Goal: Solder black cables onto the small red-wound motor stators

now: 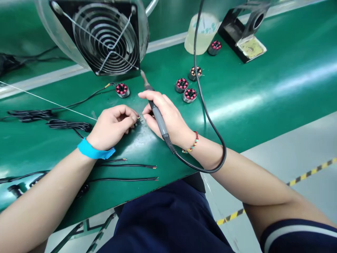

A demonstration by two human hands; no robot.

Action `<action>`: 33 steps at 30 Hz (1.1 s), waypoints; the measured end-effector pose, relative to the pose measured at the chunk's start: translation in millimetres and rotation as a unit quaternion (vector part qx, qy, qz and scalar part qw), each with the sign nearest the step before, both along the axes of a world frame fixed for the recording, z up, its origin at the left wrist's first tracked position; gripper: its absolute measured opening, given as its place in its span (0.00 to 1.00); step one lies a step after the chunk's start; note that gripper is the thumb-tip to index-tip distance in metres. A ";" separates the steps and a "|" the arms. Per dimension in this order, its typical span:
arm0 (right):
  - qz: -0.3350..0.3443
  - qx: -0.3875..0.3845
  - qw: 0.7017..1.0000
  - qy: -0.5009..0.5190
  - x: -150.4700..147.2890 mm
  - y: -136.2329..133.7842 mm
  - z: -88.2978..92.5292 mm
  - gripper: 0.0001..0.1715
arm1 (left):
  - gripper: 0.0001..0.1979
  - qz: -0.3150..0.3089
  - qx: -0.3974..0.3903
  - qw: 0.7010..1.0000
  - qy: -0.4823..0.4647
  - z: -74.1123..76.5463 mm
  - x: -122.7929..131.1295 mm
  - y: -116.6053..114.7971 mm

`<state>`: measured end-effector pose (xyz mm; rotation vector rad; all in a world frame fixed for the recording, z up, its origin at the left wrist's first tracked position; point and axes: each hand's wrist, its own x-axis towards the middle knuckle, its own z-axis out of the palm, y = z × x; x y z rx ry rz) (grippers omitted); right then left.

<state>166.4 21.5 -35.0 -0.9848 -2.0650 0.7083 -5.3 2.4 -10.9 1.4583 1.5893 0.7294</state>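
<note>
My left hand, with a blue band at its wrist, pinches the end of a black cable, where thin bare wires show at the fingertips. Across a small gap, my right hand holds a grey soldering iron between its fingers, the metal tip pointing up and away toward the fan. The thumb and a finger of that hand come together near the wire ends; what they pinch is too small to name. Just beyond my left hand sits a round motor coil with pink windings, joined to a cable.
A black fan stands at the back. Several coils lie right of the iron, near a yellowish container and an iron stand with a sponge. The iron's cord loops over my right forearm. Black cables lie at left and front.
</note>
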 end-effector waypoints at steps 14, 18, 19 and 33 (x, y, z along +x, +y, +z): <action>0.013 0.004 0.993 0.118 8.8 -21.4 20.5 0.19 | 0.06 -0.108 0.071 0.984 0.120 60.0 12.7 -6.0; 0.005 -0.037 0.981 0.189 19.0 -24.8 22.6 0.21 | 0.09 -0.101 0.093 0.983 0.118 63.3 25.4 -12.7; -0.003 -0.056 0.978 0.203 20.9 -24.9 22.2 0.21 | 0.10 -0.097 0.100 0.983 0.118 62.8 29.0 -14.0; -0.072 -0.113 0.975 0.178 23.7 -5.0 6.9 0.16 | 0.11 0.266 0.227 0.882 0.316 89.6 -101.7 -0.5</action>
